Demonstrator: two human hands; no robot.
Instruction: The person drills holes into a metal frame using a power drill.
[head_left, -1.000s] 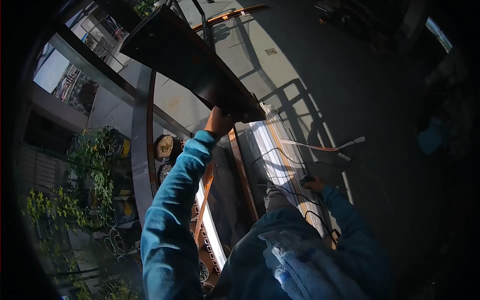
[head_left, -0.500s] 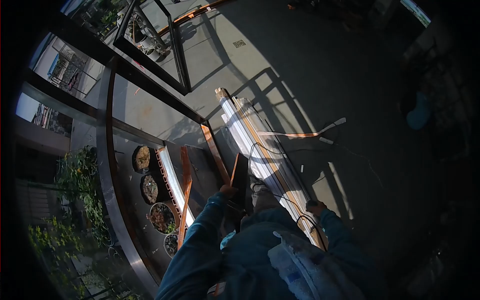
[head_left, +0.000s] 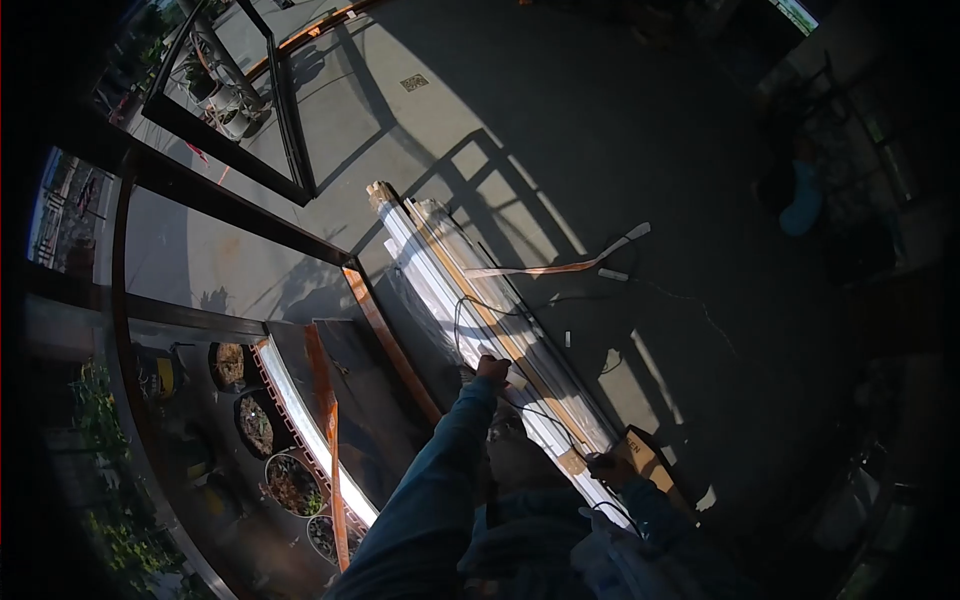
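Observation:
My left hand (head_left: 492,368) is closed over the long bundle of wrapped white strips (head_left: 437,262), at a point on the black cable (head_left: 459,325), which it seems to grip. The cable loops over the bundle and runs on toward my right hand (head_left: 618,470). That hand is closed on a small dark object (head_left: 598,461) beside the bundle's near end; shadow hides its kind. Under the right forearm is a brown cardboard box (head_left: 648,458).
A dark metal frame (head_left: 225,205) with an orange-brown post (head_left: 385,335) stands left. Behind glass are several potted plants (head_left: 290,484) and a brown strip (head_left: 325,400). A loose strap (head_left: 560,267) lies right of the bundle. A person in blue (head_left: 803,200) is at far right.
My left hand has left the dark brown board and moved right, onto the cable over the bundle. My right hand keeps the dark object. The view has shifted, and the cardboard box now shows.

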